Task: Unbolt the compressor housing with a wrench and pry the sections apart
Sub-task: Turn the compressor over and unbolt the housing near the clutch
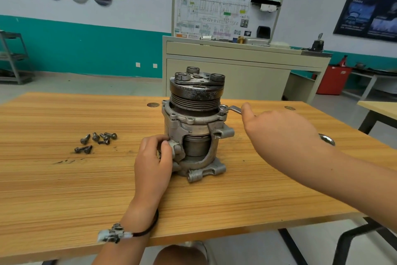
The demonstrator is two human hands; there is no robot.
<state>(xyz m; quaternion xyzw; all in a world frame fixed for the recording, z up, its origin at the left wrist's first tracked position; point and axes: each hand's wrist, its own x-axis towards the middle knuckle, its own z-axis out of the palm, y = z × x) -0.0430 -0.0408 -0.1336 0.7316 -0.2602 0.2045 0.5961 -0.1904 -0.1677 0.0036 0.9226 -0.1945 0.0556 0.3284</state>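
The compressor [194, 129] stands upright at the middle of the table [64, 189]; the left hand [153, 164] clasps a lug on its near left side to steady it; the right hand [279, 131], fingers hidden, appears to grasp the wrench [231, 109], whose ring sits on a bolt at the right of the upper flange; removed bolts [96, 141] lie well left, out of the way.
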